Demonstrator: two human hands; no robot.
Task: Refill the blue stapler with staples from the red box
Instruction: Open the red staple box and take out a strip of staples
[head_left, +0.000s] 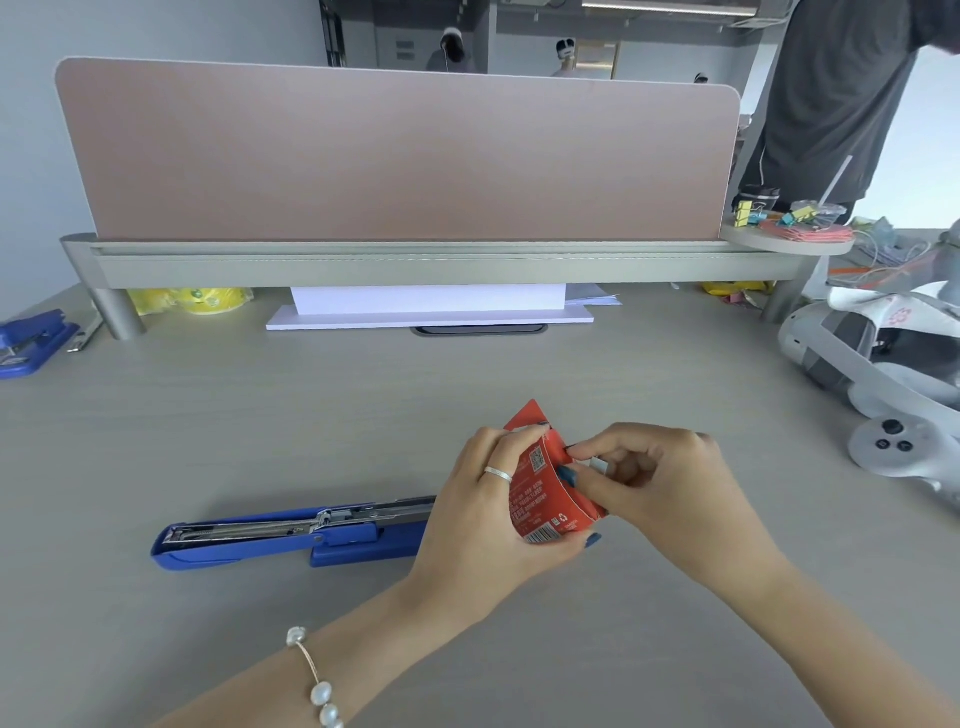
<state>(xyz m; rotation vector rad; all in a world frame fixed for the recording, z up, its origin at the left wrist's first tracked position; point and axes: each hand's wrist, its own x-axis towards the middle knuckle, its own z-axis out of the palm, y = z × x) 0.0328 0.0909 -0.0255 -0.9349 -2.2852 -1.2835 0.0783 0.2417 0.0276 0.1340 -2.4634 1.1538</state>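
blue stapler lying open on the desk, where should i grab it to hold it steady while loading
Grip the blue stapler by its plastic base, pinching the long sides from above near the hinge block. It lies flat and opened out, metal staple channel facing up, so fingers on the sides leave that channel free. The left hand is closest but now holds the red box.

Blue stapler on grey desk

Blue stapler, red box printed white, pink divider, seemingly grey desk.
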